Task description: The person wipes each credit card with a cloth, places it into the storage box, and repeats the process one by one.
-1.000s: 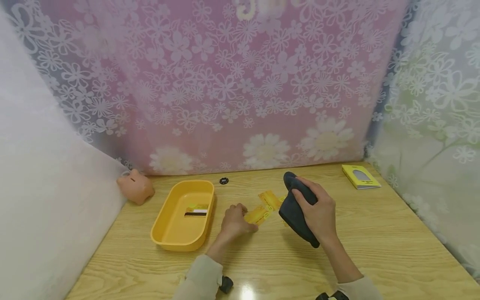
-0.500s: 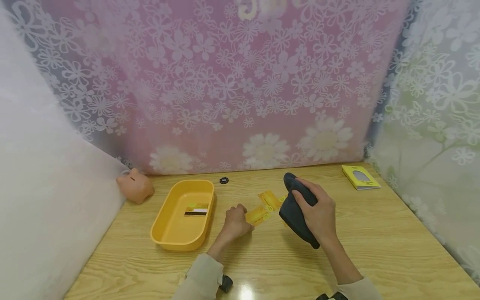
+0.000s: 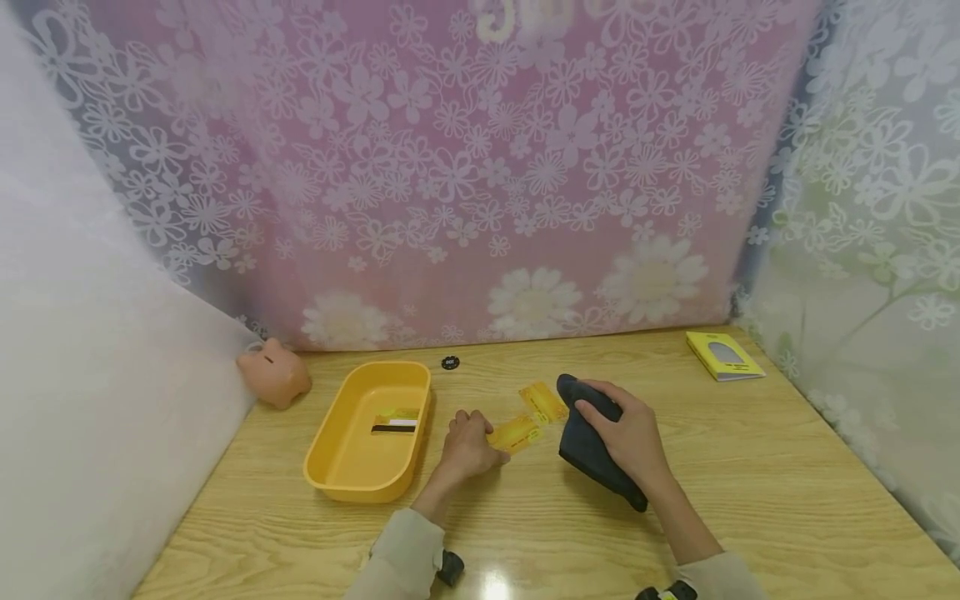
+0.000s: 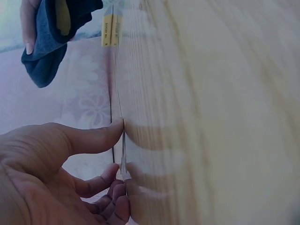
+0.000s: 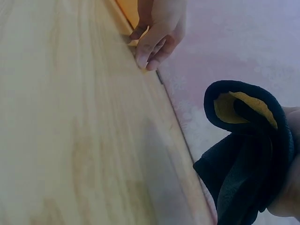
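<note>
My left hand (image 3: 471, 448) is low over the table, its thumb and fingers pinching opposite edges of a yellow card (image 3: 513, 434). In the left wrist view that card shows as a thin line under the left hand (image 4: 61, 164). A second yellow card (image 3: 543, 402) lies just behind, meeting the first near its corner. My right hand (image 3: 633, 433) grips a folded dark blue cloth (image 3: 592, 446) above the table, right of the cards. The right wrist view shows the cloth's yellow inner side (image 5: 229, 110). Whatever lies beneath the cloth is hidden in the head view.
A yellow tray (image 3: 321, 486) on the left holds a card with a black stripe (image 3: 393, 427). Behind it sit a pink piggy bank (image 3: 274, 373) and a black poker chip (image 3: 450, 362). A yellow booklet (image 3: 723, 357) lies at the back right. Floral curtain (image 3: 465, 167) hangs behind.
My left thumb and fingers have drawn in on the near card's edges. The right hand has lowered the cloth slightly, with its upper end moving left and covering yellow bits seen earlier.
</note>
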A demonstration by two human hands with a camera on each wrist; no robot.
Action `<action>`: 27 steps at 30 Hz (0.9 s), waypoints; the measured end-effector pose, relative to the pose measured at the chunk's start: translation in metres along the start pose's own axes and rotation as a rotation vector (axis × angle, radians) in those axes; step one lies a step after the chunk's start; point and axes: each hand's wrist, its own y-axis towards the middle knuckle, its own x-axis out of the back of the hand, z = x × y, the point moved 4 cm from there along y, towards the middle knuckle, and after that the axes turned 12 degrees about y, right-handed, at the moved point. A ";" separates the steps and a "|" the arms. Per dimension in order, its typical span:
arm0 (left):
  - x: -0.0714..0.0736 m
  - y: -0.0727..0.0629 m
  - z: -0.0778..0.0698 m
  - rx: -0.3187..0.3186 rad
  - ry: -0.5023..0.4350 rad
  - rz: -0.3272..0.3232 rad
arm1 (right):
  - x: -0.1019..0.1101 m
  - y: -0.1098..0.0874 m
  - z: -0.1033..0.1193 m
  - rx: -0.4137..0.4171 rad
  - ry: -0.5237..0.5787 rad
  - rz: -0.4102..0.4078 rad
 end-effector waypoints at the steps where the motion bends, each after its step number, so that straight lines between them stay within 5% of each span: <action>1: 0.000 0.000 0.000 -0.002 -0.009 0.002 | 0.000 0.000 -0.003 -0.007 0.000 -0.001; 9: -0.001 0.000 -0.001 -0.051 -0.083 0.000 | 0.000 -0.001 -0.011 -0.019 -0.005 -0.005; 19: 0.001 -0.002 -0.005 -0.106 -0.193 -0.092 | -0.004 -0.003 -0.005 -0.002 0.014 -0.006; 27: 0.007 -0.005 0.004 -0.060 -0.517 -0.065 | -0.003 -0.004 0.001 0.014 0.004 -0.018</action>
